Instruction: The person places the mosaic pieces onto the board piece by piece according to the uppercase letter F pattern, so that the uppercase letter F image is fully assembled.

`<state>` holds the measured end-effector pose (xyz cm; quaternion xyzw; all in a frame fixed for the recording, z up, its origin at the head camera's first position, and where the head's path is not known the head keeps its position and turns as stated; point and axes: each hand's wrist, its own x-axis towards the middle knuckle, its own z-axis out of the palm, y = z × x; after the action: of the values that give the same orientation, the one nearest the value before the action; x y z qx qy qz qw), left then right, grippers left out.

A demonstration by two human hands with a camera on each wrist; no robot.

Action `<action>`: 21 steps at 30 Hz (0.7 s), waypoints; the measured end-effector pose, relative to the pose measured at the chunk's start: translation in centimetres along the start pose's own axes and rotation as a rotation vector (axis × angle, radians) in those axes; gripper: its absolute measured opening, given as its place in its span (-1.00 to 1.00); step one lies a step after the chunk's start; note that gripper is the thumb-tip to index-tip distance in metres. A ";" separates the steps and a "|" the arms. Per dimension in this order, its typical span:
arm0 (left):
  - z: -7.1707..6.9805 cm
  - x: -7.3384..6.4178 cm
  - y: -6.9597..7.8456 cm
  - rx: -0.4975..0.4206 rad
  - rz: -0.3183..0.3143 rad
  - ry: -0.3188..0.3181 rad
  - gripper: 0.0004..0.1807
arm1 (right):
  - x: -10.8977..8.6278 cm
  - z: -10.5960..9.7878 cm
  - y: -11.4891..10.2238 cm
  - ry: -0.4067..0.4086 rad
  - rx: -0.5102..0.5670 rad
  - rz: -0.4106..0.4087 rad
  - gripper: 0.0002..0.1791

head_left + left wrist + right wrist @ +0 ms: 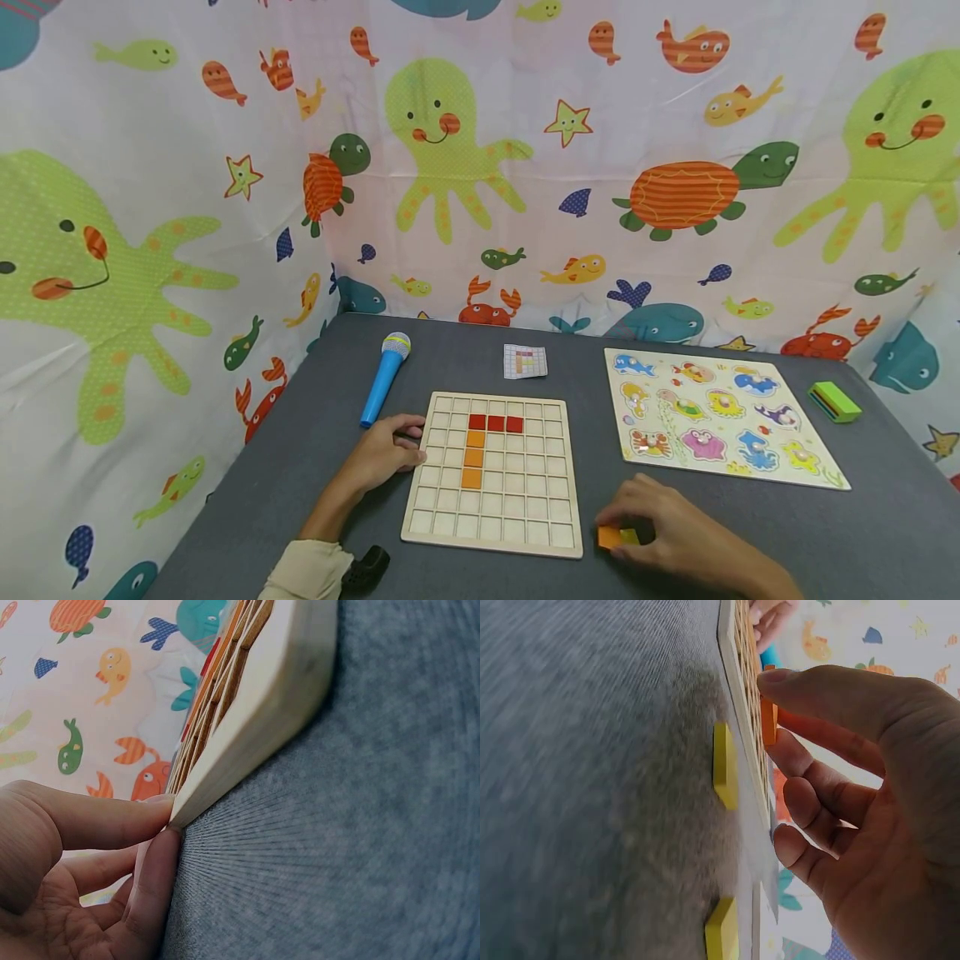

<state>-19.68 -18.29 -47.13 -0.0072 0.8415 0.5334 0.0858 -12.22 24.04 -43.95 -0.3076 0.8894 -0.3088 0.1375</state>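
A wooden grid board [491,546] lies on the grey table, with three red tiles [496,423] in a row and three orange tiles [473,458] in a column below. My left hand [384,454] pinches the board's left edge between thumb and fingers, seen close up in the left wrist view. To the right of the board, my right hand [667,529] pinches a loose orange square tile [770,712] between thumb and fingers, above the table. Beneath that hand, a yellow tile [724,765] and another yellow tile [723,930] lie on the table.
A blue toy microphone [386,379] lies left of the board, and a small card with a coloured grid [525,362] behind it. At the right are a sea-animal puzzle board [660,406] and a green block-like eraser [836,402]. A printed curtain [480,275] borders the table.
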 end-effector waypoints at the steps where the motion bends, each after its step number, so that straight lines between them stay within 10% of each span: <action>1: 0.0 0.0 0.0 0.000 0.000 0.000 -0.39 | 0.2 0.0 -0.1 -0.001 -0.005 -0.006 -0.71; 21: 0.0 0.1 -0.1 0.004 0.003 -0.003 -0.38 | 5.1 1.7 -2.6 0.016 -0.021 -0.035 -0.69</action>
<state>-19.78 -18.38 -47.24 -0.0050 0.8424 0.5319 0.0862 -14.15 18.39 -43.90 -0.3220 0.8883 -0.3041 0.1215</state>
